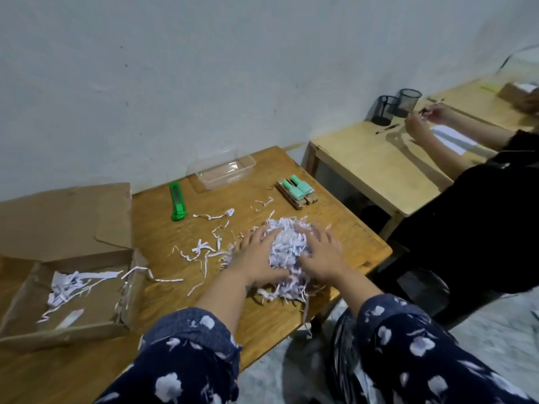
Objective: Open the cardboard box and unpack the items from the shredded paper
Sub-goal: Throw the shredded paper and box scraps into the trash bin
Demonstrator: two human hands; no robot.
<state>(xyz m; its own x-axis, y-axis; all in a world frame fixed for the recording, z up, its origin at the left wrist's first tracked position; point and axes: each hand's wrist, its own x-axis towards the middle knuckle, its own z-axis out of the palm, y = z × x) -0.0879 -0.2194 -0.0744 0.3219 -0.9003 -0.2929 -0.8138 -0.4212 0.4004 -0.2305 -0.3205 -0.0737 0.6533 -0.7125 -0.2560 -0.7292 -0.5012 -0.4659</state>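
A pile of white shredded paper (287, 246) lies on the wooden table near its right edge. My left hand (256, 258) presses on the pile's left side and my right hand (322, 255) on its right side, fingers spread over the shreds. The cardboard box (96, 328) sits open at the left, flaps spread, with a few paper strips inside. Unpacked items rest at the back of the table: wooden blocks with mint green pieces on top (296, 191). Loose strips (204, 249) are scattered between box and pile.
A green utility knife (177, 201) lies behind the strips. A clear plastic container (226, 170) stands by the wall. At the right, another person in black (466, 205) works at a second table (376, 161) holding mesh pen cups (396, 104). The table's right edge is close to the pile.
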